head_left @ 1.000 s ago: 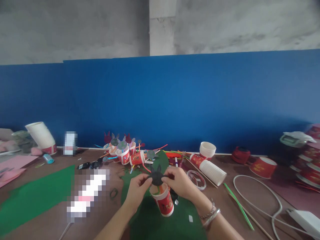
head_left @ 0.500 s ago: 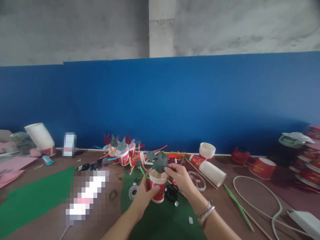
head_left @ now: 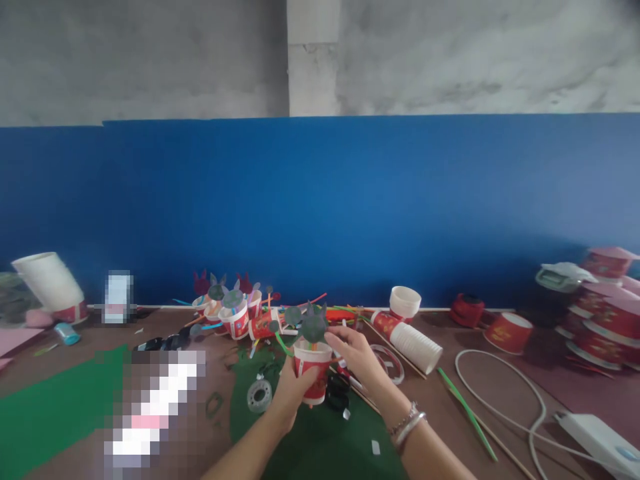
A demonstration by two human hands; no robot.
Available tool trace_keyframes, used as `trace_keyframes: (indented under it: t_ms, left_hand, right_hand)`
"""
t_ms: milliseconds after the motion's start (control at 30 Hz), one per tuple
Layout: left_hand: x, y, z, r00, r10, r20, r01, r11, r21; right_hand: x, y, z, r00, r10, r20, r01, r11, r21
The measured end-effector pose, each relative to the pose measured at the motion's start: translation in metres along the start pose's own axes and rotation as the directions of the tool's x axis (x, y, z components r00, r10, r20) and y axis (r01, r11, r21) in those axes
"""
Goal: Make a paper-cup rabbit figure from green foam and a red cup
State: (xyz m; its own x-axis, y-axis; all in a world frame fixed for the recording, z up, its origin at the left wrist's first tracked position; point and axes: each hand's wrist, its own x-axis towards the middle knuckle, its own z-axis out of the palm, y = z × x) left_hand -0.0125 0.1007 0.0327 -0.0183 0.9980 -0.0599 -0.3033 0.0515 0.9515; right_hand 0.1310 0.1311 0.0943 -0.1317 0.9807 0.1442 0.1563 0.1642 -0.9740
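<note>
My left hand (head_left: 290, 393) is wrapped round a red and white paper cup (head_left: 306, 383) held upright over the dark green sheet (head_left: 320, 447). A dark green paper cut-out with pointed ears (head_left: 313, 325) stands above the cup's rim on an orange strip that runs inside. At its right edge the fingertips of my right hand (head_left: 353, 350) are pinched. A green strip with a small round end (head_left: 283, 343) sticks out to the cup's left. A bit of orange shows under the cup's base. Beyond it stand several similar cups with eared cut-outs (head_left: 235, 317).
A roll of tape (head_left: 259, 396) and black scissors (head_left: 338, 392) lie close to the cup. Stacked paper cups (head_left: 415, 343) lie on their side at right, near a white cable (head_left: 500, 357). Red cup stacks (head_left: 607, 327) stand far right. A blue panel (head_left: 320, 200) backs the table.
The view has shifted a little to the right. The eared cut-out sits slightly higher above the cup, with more of the orange strip showing. Orange now pokes out below the cup.
</note>
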Motion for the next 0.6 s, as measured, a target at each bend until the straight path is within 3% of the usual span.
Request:
trace_keyframes:
  t_ms: [167,300,433,600]
  left_hand:
    - [-0.008,-0.001,0.004,0.994,0.084,0.071,-0.088,0.995,0.045]
    - [-0.012,0.003,0.006,0.985,0.090,0.150,-0.108,0.987,0.115]
    - [-0.015,0.007,0.008,0.973,0.118,0.196,-0.139,0.986,0.096]
    - [-0.016,0.006,0.011,0.959,0.140,0.245,-0.158,0.986,0.056]
  right_hand:
    - [0.000,0.000,-0.006,0.993,0.074,0.094,-0.062,0.990,-0.125]
    - [-0.004,-0.006,-0.007,0.994,0.082,0.074,-0.061,0.967,-0.247]
    - [-0.008,-0.010,-0.006,0.992,0.127,0.018,-0.110,0.916,-0.386]
    - [-0.009,-0.006,-0.002,0.991,0.127,0.034,-0.098,0.883,-0.458]
